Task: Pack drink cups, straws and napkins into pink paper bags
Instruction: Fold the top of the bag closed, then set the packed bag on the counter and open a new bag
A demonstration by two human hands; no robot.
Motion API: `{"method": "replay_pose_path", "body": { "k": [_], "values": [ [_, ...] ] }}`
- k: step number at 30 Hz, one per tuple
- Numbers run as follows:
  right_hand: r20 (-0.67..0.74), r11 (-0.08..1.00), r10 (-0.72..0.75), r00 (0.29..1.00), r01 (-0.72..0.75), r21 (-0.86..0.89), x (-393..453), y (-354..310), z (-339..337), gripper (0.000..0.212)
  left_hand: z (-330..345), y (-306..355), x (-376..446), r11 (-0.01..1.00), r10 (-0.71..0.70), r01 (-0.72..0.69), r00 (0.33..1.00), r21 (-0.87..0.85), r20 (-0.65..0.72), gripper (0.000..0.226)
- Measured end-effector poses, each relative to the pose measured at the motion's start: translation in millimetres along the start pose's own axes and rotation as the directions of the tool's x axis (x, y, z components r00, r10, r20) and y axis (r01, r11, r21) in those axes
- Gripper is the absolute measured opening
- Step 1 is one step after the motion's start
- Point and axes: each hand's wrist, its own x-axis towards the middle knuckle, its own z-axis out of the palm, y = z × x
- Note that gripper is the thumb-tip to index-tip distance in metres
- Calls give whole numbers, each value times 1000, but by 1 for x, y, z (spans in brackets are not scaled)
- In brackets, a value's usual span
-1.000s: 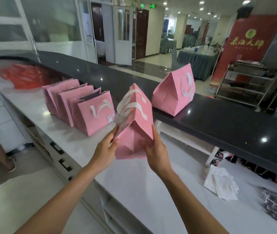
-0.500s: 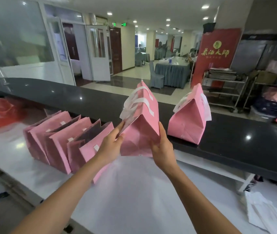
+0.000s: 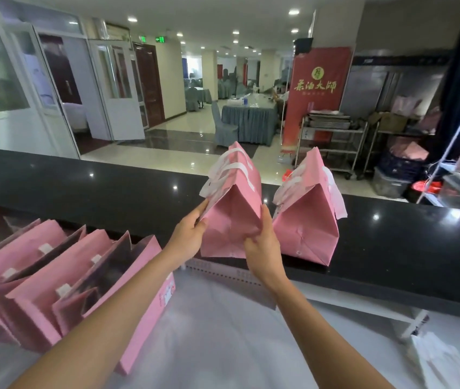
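Both hands, left (image 3: 188, 237) and right (image 3: 262, 245), are gripping the bag (image 3: 233, 217) between them, standing upright, handles pointing up.

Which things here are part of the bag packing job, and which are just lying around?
Part of the job:
- closed pink bag, held by left hand and right hand
- second closed pink bag on the black counter
- row of open pink bags
- white napkins

Lying about:
- red banner
- metal trolley
- draped table
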Motion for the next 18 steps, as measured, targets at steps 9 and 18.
{"method": "replay_pose_path", "body": {
  "k": [9,18],
  "values": [
    [-177,997,6,984,-20,-76,18,-1,28,92,7,-21,62,994,39,-25,990,-104,138,57],
    [-287,973,87,954,-143,-183,14,2,22,91,22,-15,68,991,120,-101,963,-88,241,70]
  ]
}}
